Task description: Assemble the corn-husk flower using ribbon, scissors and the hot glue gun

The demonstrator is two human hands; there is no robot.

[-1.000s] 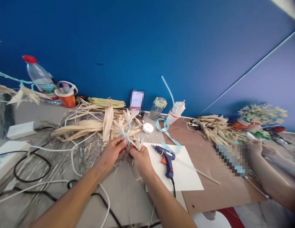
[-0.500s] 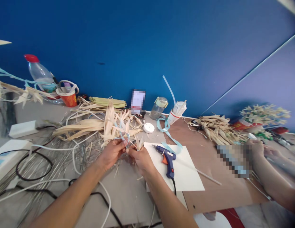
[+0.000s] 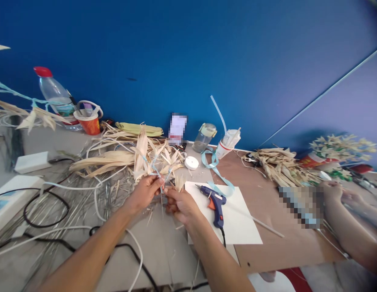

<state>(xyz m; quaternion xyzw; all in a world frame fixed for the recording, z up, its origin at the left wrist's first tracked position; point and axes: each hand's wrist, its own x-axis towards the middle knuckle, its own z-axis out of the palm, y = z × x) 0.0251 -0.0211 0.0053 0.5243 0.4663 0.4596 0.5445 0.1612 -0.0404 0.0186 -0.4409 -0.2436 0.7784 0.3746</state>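
Note:
My left hand (image 3: 146, 191) is closed, thumb and finger pinching a light-blue-wrapped stem (image 3: 158, 175) that branches into several corn husk flowers (image 3: 170, 161). Close against it, my right hand (image 3: 183, 202) is also closed, its fingertips pinching the lower end of the same stem. Out of the bottom of the grip hangs a thin bare wire (image 3: 162, 206). One pale husk flower (image 3: 180, 183) rises just behind my right fingers; whether they hold it I cannot tell. A blue glue gun (image 3: 218, 209) lies to the right of my right hand, on white paper (image 3: 241, 227).
Dried corn husks (image 3: 100, 163) and a corn cob (image 3: 140, 129) lie behind my hands. Cables and thin wires spread left, near a power strip (image 3: 12, 198). Blue ribbon (image 3: 220, 176), a jar (image 3: 203, 140) and a cup (image 3: 223, 149) stand beyond. Another person's hands (image 3: 333, 190) work at right.
My right hand has turned slightly, its fingers now lower and more visible beside the stem. The husk flowers have tilted a little to the right, and the bare wire below now shows.

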